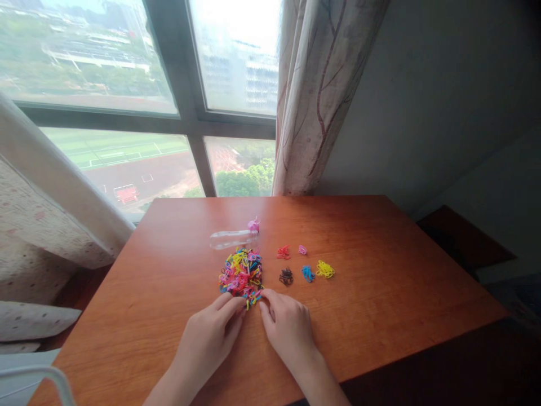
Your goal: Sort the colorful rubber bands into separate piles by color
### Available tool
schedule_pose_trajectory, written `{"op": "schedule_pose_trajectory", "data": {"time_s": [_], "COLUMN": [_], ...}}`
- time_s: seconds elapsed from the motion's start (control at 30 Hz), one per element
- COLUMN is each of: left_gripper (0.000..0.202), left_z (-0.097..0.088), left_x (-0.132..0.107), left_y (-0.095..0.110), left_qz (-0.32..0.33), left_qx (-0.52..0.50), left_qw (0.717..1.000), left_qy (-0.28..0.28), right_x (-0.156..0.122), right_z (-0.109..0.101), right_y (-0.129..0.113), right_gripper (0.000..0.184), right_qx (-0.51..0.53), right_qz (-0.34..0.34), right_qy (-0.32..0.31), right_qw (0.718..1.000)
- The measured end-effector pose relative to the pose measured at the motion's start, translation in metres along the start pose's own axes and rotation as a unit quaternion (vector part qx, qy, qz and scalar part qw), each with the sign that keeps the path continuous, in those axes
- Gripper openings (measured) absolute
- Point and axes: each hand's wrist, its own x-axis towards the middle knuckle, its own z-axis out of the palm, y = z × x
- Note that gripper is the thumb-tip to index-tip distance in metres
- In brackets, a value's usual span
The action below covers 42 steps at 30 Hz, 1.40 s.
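Note:
A mixed heap of small coloured rubber bands [240,273] lies on the wooden table in front of me. My left hand [215,324] is at its near left edge, thumb and fingers bent together against the bands; whatever is between its fingertips is hidden. On the near right edge, my right hand [289,321] has thumb and index finger closed about a pinkish rubber band [258,295]. To the right lie small single-colour piles: red bands [283,252], pink bands [302,250], black bands [286,276], blue bands [308,274] and yellow bands [325,269].
Behind the heap, a clear plastic bottle [230,239] with a pink top [253,225] lies on its side. The wooden table [380,293] reaches to the window [196,124]. Curtains [321,84] hang at both sides. A white curved rail [51,373] shows at lower left.

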Motion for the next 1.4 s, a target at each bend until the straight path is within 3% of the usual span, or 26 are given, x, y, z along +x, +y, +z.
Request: {"op": "schedule_pose_trajectory", "data": {"time_s": [0.67, 0.83, 1.23, 1.4], "left_gripper": [0.022, 0.020, 0.021, 0.022], "left_z": [-0.005, -0.005, -0.003, -0.004], "left_x": [0.000, 0.001, -0.001, 0.000], "left_y": [0.001, 0.001, 0.001, 0.002], "left_qz": [-0.008, -0.014, -0.006, -0.003], "left_qx": [-0.007, -0.018, -0.020, -0.017], "left_qw": [1.000, 0.999, 0.999, 1.000], "left_qy": [0.029, 0.049, 0.025, 0.020], "right_x": [0.000, -0.001, -0.003, -0.005], "right_z": [-0.002, -0.004, -0.026, -0.030], "right_y": [0.005, 0.009, 0.075, 0.087], "right_gripper": [0.013, 0.014, 0.031, 0.029], "right_qx": [0.153, 0.151, 0.035, -0.021], "right_qz": [-0.003, 0.005, 0.071, 0.092], "right_qy": [0.048, 0.067, 0.170, 0.179], "right_qw": [0.987, 0.986, 0.982, 0.979]}}
